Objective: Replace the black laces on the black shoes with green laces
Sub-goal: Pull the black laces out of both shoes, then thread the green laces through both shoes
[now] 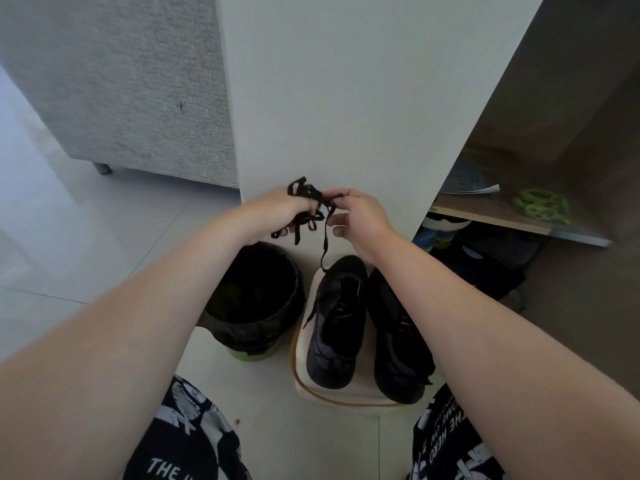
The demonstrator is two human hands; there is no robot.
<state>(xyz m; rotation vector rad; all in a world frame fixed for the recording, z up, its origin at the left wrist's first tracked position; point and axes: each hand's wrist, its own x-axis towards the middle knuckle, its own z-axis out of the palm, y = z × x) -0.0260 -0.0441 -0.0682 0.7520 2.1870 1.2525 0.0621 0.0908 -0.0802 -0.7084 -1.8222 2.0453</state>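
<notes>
Left grip (pixel 273 209) and right grip (pixel 360 216) pinch the bunched black lace (pixel 308 194) above the black shoes (pixel 336 327).

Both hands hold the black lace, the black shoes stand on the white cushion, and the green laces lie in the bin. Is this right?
Not fully. The head view shows the green laces on the shelf, not in the bin. The left hand and right hand hold the black lace, and the shoes stand on the cushion.
</notes>
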